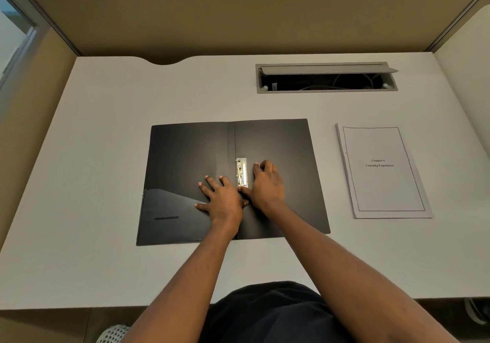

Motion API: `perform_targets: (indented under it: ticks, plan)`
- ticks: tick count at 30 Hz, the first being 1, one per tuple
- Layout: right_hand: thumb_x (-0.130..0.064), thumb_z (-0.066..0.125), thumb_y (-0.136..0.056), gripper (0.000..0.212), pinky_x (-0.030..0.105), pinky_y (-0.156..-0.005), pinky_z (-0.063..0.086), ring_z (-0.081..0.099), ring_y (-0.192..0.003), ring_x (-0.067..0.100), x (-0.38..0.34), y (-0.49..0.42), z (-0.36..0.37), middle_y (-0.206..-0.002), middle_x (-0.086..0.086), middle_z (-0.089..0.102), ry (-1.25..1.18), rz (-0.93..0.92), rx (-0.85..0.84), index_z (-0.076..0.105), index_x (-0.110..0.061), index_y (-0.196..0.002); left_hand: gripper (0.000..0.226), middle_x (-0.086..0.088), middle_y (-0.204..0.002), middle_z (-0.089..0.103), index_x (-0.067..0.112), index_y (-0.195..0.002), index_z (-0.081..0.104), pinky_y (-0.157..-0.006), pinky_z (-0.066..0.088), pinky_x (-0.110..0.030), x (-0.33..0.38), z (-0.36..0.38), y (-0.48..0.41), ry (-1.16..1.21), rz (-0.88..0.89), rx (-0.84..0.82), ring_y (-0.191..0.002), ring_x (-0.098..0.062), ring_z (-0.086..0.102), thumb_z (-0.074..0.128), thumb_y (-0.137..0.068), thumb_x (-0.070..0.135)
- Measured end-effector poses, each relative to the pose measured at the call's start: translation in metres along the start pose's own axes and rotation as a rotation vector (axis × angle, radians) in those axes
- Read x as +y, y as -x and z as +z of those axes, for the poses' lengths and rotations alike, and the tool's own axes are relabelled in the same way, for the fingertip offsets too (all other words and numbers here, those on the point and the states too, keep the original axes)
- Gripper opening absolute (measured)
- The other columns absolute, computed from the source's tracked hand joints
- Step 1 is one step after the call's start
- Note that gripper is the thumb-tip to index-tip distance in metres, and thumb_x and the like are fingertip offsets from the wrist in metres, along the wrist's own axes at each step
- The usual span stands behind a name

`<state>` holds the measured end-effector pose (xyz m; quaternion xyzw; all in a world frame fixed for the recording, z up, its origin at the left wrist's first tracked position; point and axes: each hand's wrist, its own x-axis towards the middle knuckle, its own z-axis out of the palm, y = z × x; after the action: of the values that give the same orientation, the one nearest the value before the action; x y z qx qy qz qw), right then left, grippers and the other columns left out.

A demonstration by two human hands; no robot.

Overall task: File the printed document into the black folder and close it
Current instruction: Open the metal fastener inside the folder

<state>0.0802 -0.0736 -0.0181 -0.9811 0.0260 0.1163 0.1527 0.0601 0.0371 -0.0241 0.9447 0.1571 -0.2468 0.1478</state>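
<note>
Here, from the head camera, we saw the black folder (233,180) lying spread open and flat on the white worktop (106,135), its spine running away from us and its brass clip (241,172) standing just right of that spine. We took the clip as our landmark. Our left hand (221,200) lay palm down immediately left of the clip, fingers fanned wide and flat on the inside cover, holding nothing. Our right hand (266,186) sat immediately right of the clip, its fingers curled loosely at the clip's far end and its thumb reaching to the clip's near end; whether that grip was actually pinching the metal or only resting against it, we could not tell. The printed document (381,170) lay well to the right of the clip, off the folder altogether, face up with its title page showing, touched by neither hand. Beyond the clip, toward the back of the worktop, a cable hatch (326,78) stood open.

We judged the step in hand to be opening the clip, with the left hand steadying the cover. Filing had not begun. The next move, as we read it, called for the clip to be raised and left open, then for the right hand to reach out to the document, bring it across, and seat its left edge squarely under the clip before closing the cover.
</note>
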Motion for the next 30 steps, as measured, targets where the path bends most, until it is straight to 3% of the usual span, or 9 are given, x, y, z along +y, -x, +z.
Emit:
perform_targets:
  ticks: [8,12,16,21,30]
  plan:
    - [-0.064,0.065,-0.086,0.080,0.036,-0.107,0.046,0.043,-0.133,0.023,0.005,0.000,-0.005,-0.142,0.007,0.044,-0.096,0.003,-0.019,0.047,-0.014,-0.146,0.104,-0.024,-0.169,0.003,0.014,-0.159,0.019,-0.111,0.022,-0.080,0.000,0.002,0.000,-0.012,0.004,0.007,-0.155,-0.051,-0.001,0.079,-0.082,0.049]
    - [-0.055,0.069,-0.087,0.067,0.037,-0.100,0.052,0.055,-0.123,0.020,0.005,0.002,-0.010,-0.137,0.003,0.053,-0.304,-0.034,0.044,0.056,-0.018,-0.142,0.105,-0.024,-0.169,0.004,0.014,-0.160,0.018,-0.112,0.022,-0.080,-0.001,0.002,0.000,-0.017,0.006,0.012,-0.155,-0.051,-0.001,0.079,-0.082,0.048]
    - [-0.037,0.072,-0.092,0.035,0.037,-0.085,0.058,0.066,-0.091,0.013,0.000,-0.005,-0.019,-0.115,0.001,0.065,-0.508,-0.080,0.137,0.069,-0.017,-0.120,0.107,-0.024,-0.169,0.004,0.014,-0.160,0.017,-0.112,0.023,-0.078,-0.001,0.003,0.000,-0.030,0.010,0.015,-0.155,-0.050,0.000,0.079,-0.081,0.050]
    - [-0.025,0.071,-0.094,0.018,0.044,-0.075,0.056,0.066,-0.075,0.019,-0.007,-0.028,-0.032,-0.083,0.005,0.072,-0.615,-0.089,0.137,0.074,-0.008,-0.091,0.109,-0.023,-0.169,0.003,0.014,-0.161,0.015,-0.112,0.023,-0.078,0.000,0.005,-0.002,-0.041,0.006,0.010,-0.155,-0.050,-0.001,0.078,-0.081,0.052]
    - [-0.012,0.066,-0.095,0.012,0.046,-0.084,0.058,0.071,-0.087,0.025,-0.017,-0.083,-0.038,-0.093,0.010,0.076,-0.495,-0.076,-0.009,0.076,-0.005,-0.099,0.111,-0.024,-0.170,0.003,0.014,-0.161,0.013,-0.110,0.025,-0.077,-0.003,0.010,-0.005,-0.071,0.010,0.019,-0.155,-0.051,0.000,0.077,-0.080,0.055]
